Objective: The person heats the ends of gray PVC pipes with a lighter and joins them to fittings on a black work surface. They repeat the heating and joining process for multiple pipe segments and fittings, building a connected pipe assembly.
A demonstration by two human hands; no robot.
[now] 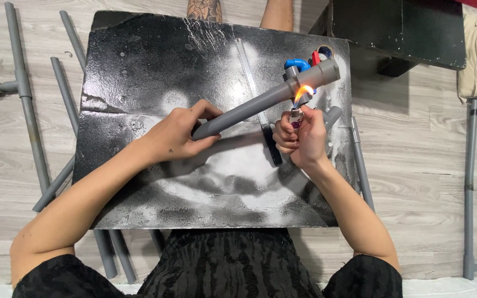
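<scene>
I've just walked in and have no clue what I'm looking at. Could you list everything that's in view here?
Pipe: one, grey, held slanting above the board, a flame under its far part.
Lighter: one, lit, orange flame, in the right hand.
Board: one, black with white spray marks, lying on the floor.
Metal strip: one, silvery with a dark end, lying on the board.
Pipe fittings: a few, blue, red and grey, at the board's far right corner.
Loose pipes: several, grey, on the wooden floor left and right of the board.
Dark box: one, black, top right.
Left hand: grips the pipe's near end.
Right hand: holds the lighter.
</scene>
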